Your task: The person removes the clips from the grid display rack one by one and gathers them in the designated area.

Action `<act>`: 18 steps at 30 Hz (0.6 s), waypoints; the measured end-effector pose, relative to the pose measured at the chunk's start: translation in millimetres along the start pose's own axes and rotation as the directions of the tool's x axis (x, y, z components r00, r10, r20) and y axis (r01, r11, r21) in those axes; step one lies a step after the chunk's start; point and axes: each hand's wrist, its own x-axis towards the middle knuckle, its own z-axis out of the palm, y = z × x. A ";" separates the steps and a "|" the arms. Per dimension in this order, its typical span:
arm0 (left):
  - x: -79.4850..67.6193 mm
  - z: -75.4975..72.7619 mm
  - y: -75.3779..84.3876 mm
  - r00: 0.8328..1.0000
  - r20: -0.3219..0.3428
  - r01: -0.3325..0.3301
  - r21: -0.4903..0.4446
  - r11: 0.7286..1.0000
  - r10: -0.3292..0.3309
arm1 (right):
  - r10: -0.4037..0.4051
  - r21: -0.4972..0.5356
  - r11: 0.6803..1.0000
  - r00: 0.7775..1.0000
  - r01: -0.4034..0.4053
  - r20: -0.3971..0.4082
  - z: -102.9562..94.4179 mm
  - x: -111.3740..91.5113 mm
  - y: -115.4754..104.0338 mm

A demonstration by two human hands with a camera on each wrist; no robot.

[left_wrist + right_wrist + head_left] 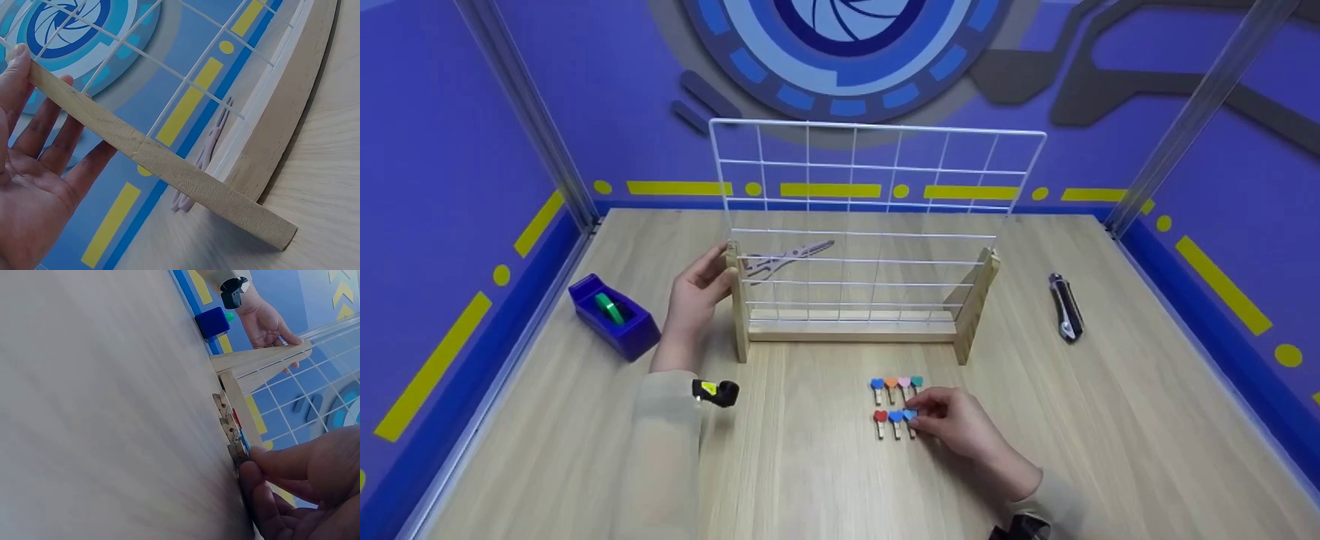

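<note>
A white wire grid [877, 172] leans back in a wooden stand [851, 331]. My left hand [695, 296] grips the stand's left side post [135, 146], thumb on one side and fingers on the other. Small wooden clothespins with heart tops lie in two rows before the stand. The back row has blue, orange [891, 383], pink and green hearts; the front row has a red one [880, 417] and two blue ones. My right hand [960, 424] pinches the rightmost blue-heart clothespin [910, 417] of the front row between thumb and forefinger, low at the tabletop.
Behind the grid's left part lie scissors [791, 260]. A purple tape dispenser [615, 319] with green tape stands to the left of my left hand. On the far right is a black utility knife [1065, 307]. Blue patterned walls surround the wooden table [810, 442].
</note>
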 end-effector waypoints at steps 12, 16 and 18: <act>1.0 -2.6 -3.0 1.000 0.002 0.008 -0.011 1.000 -0.008 | -0.015 0.000 1.000 0.989 0.015 -0.144 -43.6 -1.6 -11.6; 0.2 -1.7 -3.3 1.000 -0.002 0.002 -0.012 1.000 -0.002 | -0.053 -0.009 0.999 0.977 0.053 -0.205 -74.2 -0.3 -14.2; 0.2 -1.5 -3.5 1.000 -0.006 0.004 0.001 1.000 -0.004 | -0.084 -0.040 0.996 0.968 0.077 -0.235 -90.9 -0.1 -15.1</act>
